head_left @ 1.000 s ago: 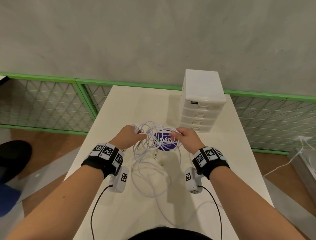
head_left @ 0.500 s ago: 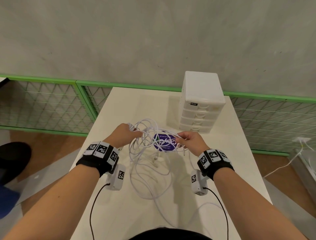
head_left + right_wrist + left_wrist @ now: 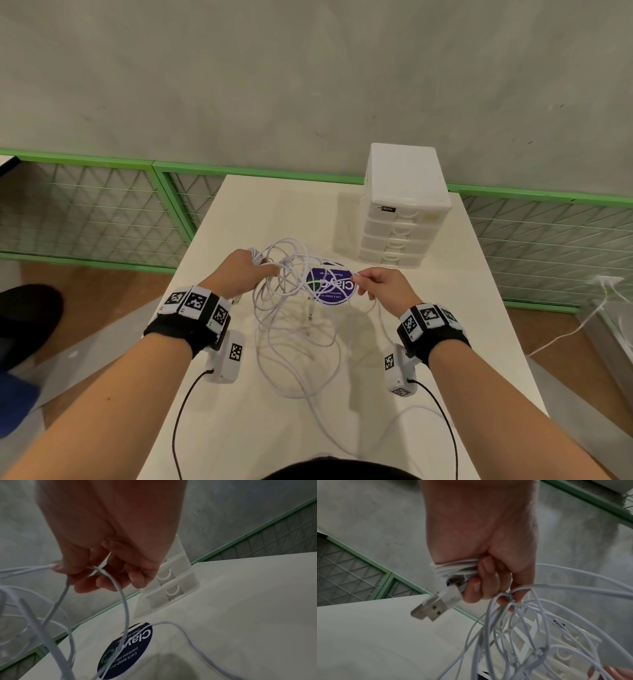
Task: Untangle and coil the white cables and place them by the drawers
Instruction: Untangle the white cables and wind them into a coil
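Observation:
A tangle of thin white cables [image 3: 294,308] hangs between my two hands above the white table [image 3: 239,428], with loops trailing down onto it. My left hand [image 3: 245,274] grips a bunch of cable strands [image 3: 453,568] in its fist, and a USB plug [image 3: 435,605] sticks out below the fingers. My right hand [image 3: 373,284] pinches a single strand [image 3: 56,566] between thumb and forefinger, and a loop [image 3: 120,595] drapes off the fingers. The white drawer unit [image 3: 404,212] stands upright at the back right of the table, just beyond my right hand.
A round purple sticker [image 3: 330,286] lies flat on the table under the cables. Green-framed wire mesh panels [image 3: 96,212] run behind the table below a grey wall. Another white cable [image 3: 565,337] lies on the floor at right. A dark shoe [image 3: 24,315] shows at left.
Both hands have moved apart, the right one farther right, stretching the tangle wider across the sticker. The hanging loops have lifted and spread.

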